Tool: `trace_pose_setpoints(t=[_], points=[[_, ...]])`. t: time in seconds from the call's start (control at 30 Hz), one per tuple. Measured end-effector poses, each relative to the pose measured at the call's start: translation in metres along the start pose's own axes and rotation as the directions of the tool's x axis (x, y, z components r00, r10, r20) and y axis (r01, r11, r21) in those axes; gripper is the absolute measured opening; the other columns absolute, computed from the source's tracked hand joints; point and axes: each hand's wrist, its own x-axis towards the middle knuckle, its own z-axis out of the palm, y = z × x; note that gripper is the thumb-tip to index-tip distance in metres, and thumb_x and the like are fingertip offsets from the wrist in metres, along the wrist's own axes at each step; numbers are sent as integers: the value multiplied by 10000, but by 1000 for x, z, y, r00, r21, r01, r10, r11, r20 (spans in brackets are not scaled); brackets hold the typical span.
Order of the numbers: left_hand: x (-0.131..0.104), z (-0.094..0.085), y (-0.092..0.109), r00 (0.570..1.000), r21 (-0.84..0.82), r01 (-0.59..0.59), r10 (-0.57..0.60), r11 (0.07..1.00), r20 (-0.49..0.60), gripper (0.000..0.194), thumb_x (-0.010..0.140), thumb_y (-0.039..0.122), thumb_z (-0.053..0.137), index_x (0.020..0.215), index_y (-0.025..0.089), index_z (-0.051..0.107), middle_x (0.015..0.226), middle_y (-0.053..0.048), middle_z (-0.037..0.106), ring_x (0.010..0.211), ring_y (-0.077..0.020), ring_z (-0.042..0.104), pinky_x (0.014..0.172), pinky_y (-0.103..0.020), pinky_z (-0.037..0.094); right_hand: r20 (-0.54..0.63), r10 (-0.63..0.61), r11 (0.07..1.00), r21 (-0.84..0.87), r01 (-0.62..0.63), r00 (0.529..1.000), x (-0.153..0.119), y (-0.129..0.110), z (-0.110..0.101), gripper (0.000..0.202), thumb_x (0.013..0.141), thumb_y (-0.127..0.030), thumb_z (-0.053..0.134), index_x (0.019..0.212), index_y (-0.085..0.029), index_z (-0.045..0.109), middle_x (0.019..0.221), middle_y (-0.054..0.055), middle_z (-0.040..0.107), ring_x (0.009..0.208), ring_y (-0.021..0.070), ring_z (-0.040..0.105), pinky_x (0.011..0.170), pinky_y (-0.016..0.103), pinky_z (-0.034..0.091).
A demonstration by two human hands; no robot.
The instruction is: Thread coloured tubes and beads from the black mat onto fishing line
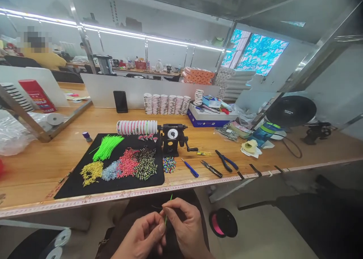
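My left hand (150, 234) and my right hand (185, 223) meet above my lap, just below the table's front edge. Both are closed in a pinch around a thin green stick (171, 197), which stands nearly upright between the fingertips. A fine dark line (155, 207), perhaps a thread, sticks out leftward by the right fingertips. On the black mat (104, 189) in front lies a bundle of similar green sticks (107, 147). Beside it are piles of small yellow pieces (92, 172), blue-grey pieces (111, 171), pink pieces (127, 162) and dark green pieces (146, 169).
A hand-cranked winder (170, 141) carries a row of spools (137, 127). Multicoloured beads (169, 165), a blue screwdriver (190, 168), tweezers-like snips (211, 169) and pliers (227, 161) lie rightward. A black reel with pink line (224, 223) is below. A person (42, 55) sits far left.
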Motion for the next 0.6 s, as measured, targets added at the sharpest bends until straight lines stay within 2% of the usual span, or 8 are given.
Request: trace_pose_setpoints(t=[0.13, 0.23, 0.3, 0.37, 0.47, 0.53, 0.6], points=[[-9, -6, 5, 992, 98, 42, -53, 994, 112, 538, 816, 725, 564, 774, 194, 487, 707, -16, 596, 581, -124, 503, 604, -255, 396, -28, 21, 1000, 2, -21, 999, -2, 1, -3, 132, 898, -313, 698, 827, -229, 772, 700, 2, 742, 623, 155, 641, 623, 223, 489], [-15, -11, 15, 979, 250, 83, -126, 965, 160, 504, 822, 685, 587, 756, 192, 506, 703, -5, 562, 639, -139, 473, 609, -248, 373, -49, 63, 998, 9, -62, 997, 0, 2, -5, 168, 905, -350, 690, 832, -221, 767, 702, 15, 745, 623, 164, 644, 591, 228, 484], [-17, -13, 21, 980, 348, 79, -138, 934, 147, 464, 841, 637, 593, 747, 188, 528, 701, 4, 536, 674, -147, 452, 618, -246, 364, -55, 79, 997, 5, -79, 995, 0, 2, -6, 179, 910, -360, 684, 839, -217, 766, 708, 20, 747, 647, 175, 664, 589, 232, 486], [-16, -13, 24, 992, 373, 28, -70, 928, 101, 430, 862, 604, 584, 802, 178, 569, 762, -8, 554, 728, -160, 471, 670, -256, 387, -36, 74, 997, -10, -75, 997, 0, 2, -6, 168, 912, -348, 683, 846, -219, 768, 725, 20, 751, 682, 183, 682, 622, 237, 497], [-10, -8, 21, 995, 234, -54, 33, 971, 91, 403, 850, 565, 639, 889, 164, 613, 859, -34, 600, 798, -175, 512, 749, -277, 419, 7, 52, 998, -38, -51, 999, -2, 2, -4, 145, 911, -316, 683, 842, -223, 771, 734, 11, 743, 699, 180, 685, 674, 243, 504], [-5, -3, 15, 994, 74, -50, 43, 996, 101, 402, 826, 552, 688, 819, 157, 614, 793, -25, 604, 746, -157, 515, 720, -271, 426, 18, 57, 997, -43, -56, 998, -2, 2, -3, 137, 914, -301, 676, 844, -223, 764, 739, 7, 736, 714, 177, 681, 699, 244, 502], [-1, 1, 9, 998, -58, -31, 34, 998, 55, 412, 801, 540, 732, 742, 150, 615, 715, -9, 599, 684, -133, 511, 664, -248, 421, 3, 66, 997, -26, -66, 998, -1, 3, -4, 141, 924, -304, 662, 846, -221, 744, 807, 17, 734, 780, 182, 675, 737, 245, 499]])
